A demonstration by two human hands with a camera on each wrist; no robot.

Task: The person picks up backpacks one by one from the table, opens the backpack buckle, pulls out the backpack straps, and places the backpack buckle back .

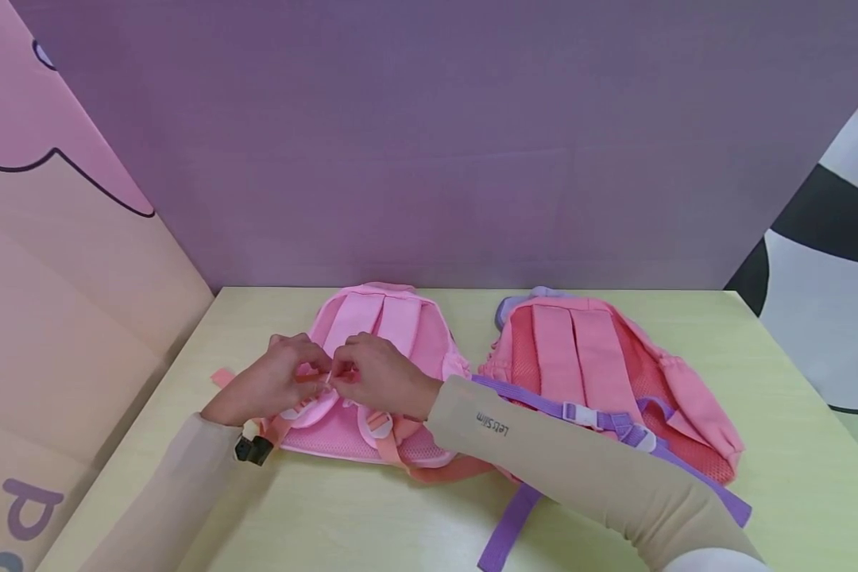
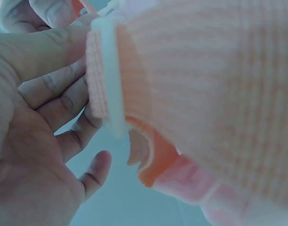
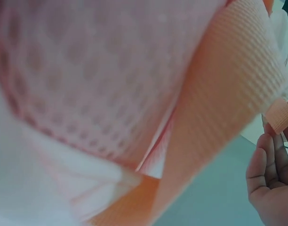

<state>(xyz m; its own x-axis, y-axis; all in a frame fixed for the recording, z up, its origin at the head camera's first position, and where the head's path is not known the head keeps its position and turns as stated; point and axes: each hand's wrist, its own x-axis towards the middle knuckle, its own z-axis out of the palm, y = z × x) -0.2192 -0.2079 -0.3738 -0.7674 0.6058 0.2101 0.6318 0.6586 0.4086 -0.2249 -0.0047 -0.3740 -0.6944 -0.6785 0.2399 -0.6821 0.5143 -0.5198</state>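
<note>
Pink backpack [image 1: 332, 436], mesh-backed, lies straps-up on the smooth pale table [image 1: 329, 520], left of a coral backpack [image 1: 600, 349] with flat purple webbing [image 1: 511, 524]. Left hand [image 1: 282, 380] pinches ribbed orange strap [image 2: 181, 84] beside a rigid white slider [image 2: 112, 75]. Right hand [image 1: 382, 373], fingers curled, appears to pinch the same strap; contact partly hidden.

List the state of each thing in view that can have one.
Left hand: fingers pinch the orange strap
Right hand: fingers curled, pinching right by the left's fingertips
Orange strap: in hand; whether joined, can't tell
Pink backpack: lying strap side up
Coral backpack: lying strap side up
Purple strap: across coral backpack
White buckle on purple strap: can't tell if clipped
</note>
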